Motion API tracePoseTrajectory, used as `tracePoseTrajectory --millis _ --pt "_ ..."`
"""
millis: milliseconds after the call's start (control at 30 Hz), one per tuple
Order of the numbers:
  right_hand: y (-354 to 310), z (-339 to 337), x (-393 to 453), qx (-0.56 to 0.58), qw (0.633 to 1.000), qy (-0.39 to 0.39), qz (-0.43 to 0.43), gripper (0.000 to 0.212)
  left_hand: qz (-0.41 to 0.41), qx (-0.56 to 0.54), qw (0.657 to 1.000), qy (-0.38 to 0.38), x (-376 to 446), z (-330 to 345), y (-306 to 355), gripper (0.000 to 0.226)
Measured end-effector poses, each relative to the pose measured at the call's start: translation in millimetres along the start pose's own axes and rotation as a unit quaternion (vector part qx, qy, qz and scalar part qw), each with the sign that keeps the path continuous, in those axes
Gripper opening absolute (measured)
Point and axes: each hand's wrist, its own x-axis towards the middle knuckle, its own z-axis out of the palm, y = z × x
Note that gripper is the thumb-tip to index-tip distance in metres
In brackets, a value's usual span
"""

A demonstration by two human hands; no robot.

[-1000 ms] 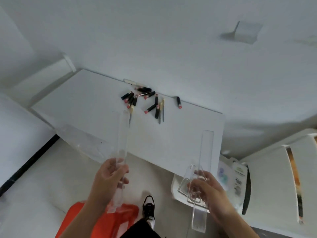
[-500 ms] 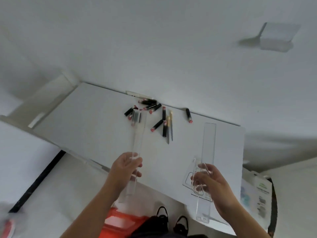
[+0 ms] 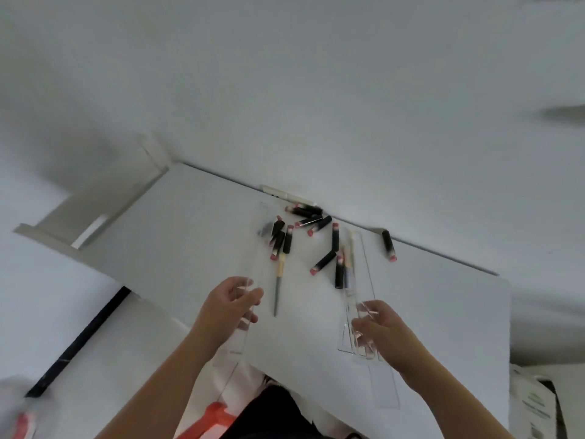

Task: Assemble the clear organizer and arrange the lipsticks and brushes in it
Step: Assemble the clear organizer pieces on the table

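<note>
My left hand (image 3: 232, 307) grips a long clear acrylic strip (image 3: 255, 248) that points away over the white table (image 3: 190, 242). My right hand (image 3: 378, 329) holds a second long clear strip (image 3: 384, 388) together with smaller clear organizer pieces (image 3: 356, 340). Several black lipsticks with pink ends (image 3: 304, 236) lie scattered near the table's far edge, and one lipstick (image 3: 388, 245) lies apart to the right. A brush with a pale handle (image 3: 279, 280) lies between my hands; more brushes (image 3: 349, 264) lie behind the right strip.
A white wall rises right behind the table. A printed white box (image 3: 535, 403) stands at the table's right side. An orange stool (image 3: 212, 419) shows below the near edge. A black floor strip (image 3: 82, 337) runs at the left.
The view has tilted down and closed in on the table. Both hands carried their clear pieces forward over the tabletop; the right strip now reaches the brushes.
</note>
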Motion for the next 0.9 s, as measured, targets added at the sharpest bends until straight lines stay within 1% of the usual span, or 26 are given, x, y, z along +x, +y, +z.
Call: tracePoseTrajectory --millis 67,133,267,367,467,533,633,700,800,900 --pt "-19.6 16.6 23.1 -0.021 1.0 0.007 0.001 0.029 0.008 0.011 1.0 -0.006 34.8 -13.4 5.1 0.029" --pt "-33.7 33.1 45.2 -0.033 0.999 0.035 0.011 0.031 0.016 0.037 0.999 -0.015 72.9 -27.4 7.8 0.03" --pt "-41.7 58.7 76.0 -0.057 0.992 0.099 0.045 0.031 0.028 0.097 0.994 -0.051 139.8 -54.0 3.3 0.031" --pt "-44.4 72.6 89.5 -0.088 0.986 0.126 0.059 0.036 0.032 0.159 0.985 -0.061 173.4 -67.3 -5.2 0.037" --pt "-46.2 88.1 99.1 -0.11 0.981 0.143 0.065 0.044 0.046 0.219 0.974 -0.033 193.7 -70.6 -14.5 0.033" --pt "-47.4 95.4 102.6 -0.106 0.979 0.158 0.066 0.055 0.072 0.245 0.967 -0.003 202.5 -68.7 -19.5 0.033" --pt "-47.5 105.8 105.5 -0.098 0.98 0.163 0.061 0.07 0.096 0.28 0.954 0.039 212.0 -71.0 -25.2 0.041" --pt "-46.6 110.5 106.2 -0.097 0.981 0.157 0.057 0.071 0.087 0.298 0.949 0.049 216.9 -71.8 -26.4 0.045" --pt "-46.5 115.5 109.5 -0.107 0.983 0.14 0.046 0.067 0.095 0.334 0.936 0.056 220.6 -69.6 -25.2 0.044" --pt "-47.8 119.6 115.4 -0.107 0.984 0.14 0.025 0.067 0.093 0.371 0.922 0.059 226.0 -65.9 -23.1 0.055"
